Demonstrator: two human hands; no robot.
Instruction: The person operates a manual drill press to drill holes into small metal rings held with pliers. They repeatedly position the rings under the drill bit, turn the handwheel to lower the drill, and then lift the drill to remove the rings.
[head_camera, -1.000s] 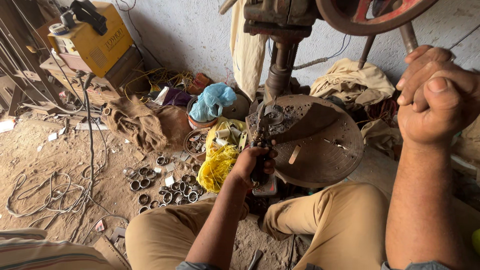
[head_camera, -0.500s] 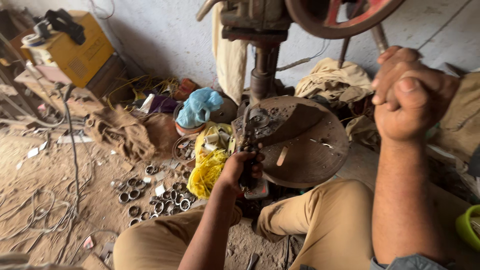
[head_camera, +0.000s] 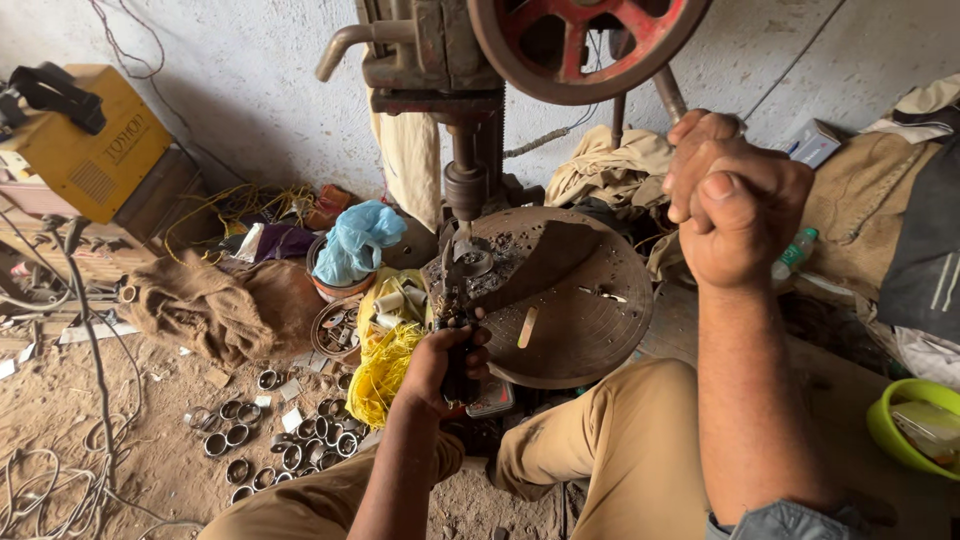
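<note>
Left hand (head_camera: 447, 365) fingers wrapped tight round pliers (head_camera: 453, 320), gripping ring (head_camera: 472, 262) on drill table (head_camera: 590, 330). Right hand (head_camera: 735, 200) fisted round lever (head_camera: 668, 92).

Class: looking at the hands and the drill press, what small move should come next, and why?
Probably pull the lever down a little. The right hand grips the lever, the left hand holds pliers clamping a ring on the round table, and the bit seems just above the ring.

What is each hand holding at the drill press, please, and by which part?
Left hand grips pliers by their handles; right hand is fisted around the press lever near its lower end.
</note>
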